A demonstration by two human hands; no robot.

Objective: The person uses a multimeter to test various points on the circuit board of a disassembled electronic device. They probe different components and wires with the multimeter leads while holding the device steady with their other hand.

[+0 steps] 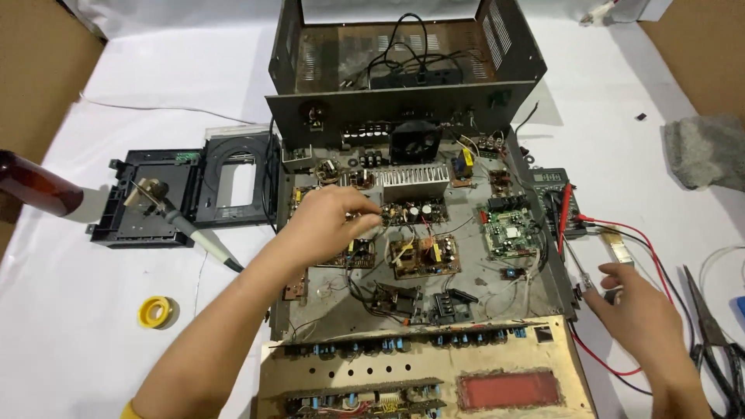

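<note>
Chassis [497,299], a grey metal tray full of boards and wires, lies in the middle of the white table [116,349]. Its black cover [403,54] stands tipped up behind it, cables inside. The gold front panel [423,372] lies flat at the near edge, with a red window on its right half.

Left of the chassis sits a black disc tray unit [186,190], and a soldering iron [182,225] rests across its near corner. A brown bottle [35,186] pokes in from the left edge. A grey cloth [706,151] lies far right.

Inside the chassis, a ribbed heatsink [415,180] and a black fan [414,140] sit toward the back, a green board [508,229] at the right, and a brown board [423,256] at the centre.

The left hand [330,221] reaches in from the lower left, its fingertips pinched together on a small part at the edge of a board left of centre; what the part is cannot be made out.

A multimeter [552,186] lies just right of the chassis, red leads trailing from it. The right hand [632,306] rests on the table beside the chassis's right rim, fingers loosely curled, tips touching a thin screwdriver [578,271]; whether it grips it cannot be told.

Pliers [710,326] lie at the right edge. A yellow tape roll [155,312] sits near the left forearm.
</note>
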